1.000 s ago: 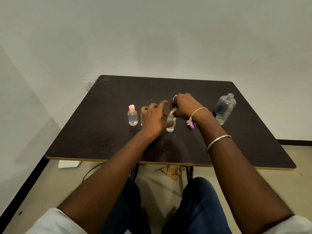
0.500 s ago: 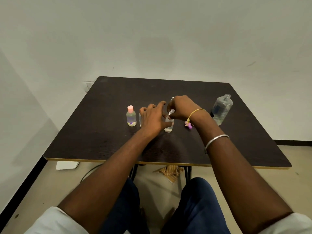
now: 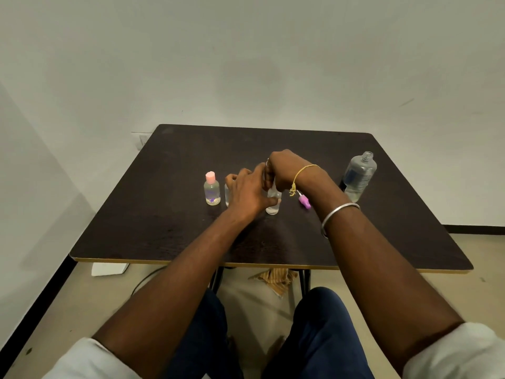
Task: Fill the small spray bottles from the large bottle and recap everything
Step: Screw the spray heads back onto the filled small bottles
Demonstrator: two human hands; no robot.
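Note:
A small clear bottle [image 3: 273, 204] stands mid-table. My left hand [image 3: 247, 191] grips its side. My right hand [image 3: 284, 168] is closed over its top, on what earlier looked like a white spray cap; the cap is hidden now. Another small clear bottle [image 3: 227, 194] stands just left, mostly behind my left hand. Further left stands a small bottle with a pink cap [image 3: 211, 189]. A purple spray cap [image 3: 304, 201] lies on the dark table [image 3: 169, 220] right of the held bottle. The large clear bottle [image 3: 359, 176] stands uncapped at the right.
The table sits against a white wall in a corner. Under it, on the floor, lie a striped cloth [image 3: 276, 279], a white box [image 3: 109, 268] and a dark cable [image 3: 144, 279]. My knees are below the front edge.
My right hand has lowered onto the top of the small bottle, and the white cap is now hidden under its fingers. The left hand stays on the bottle.

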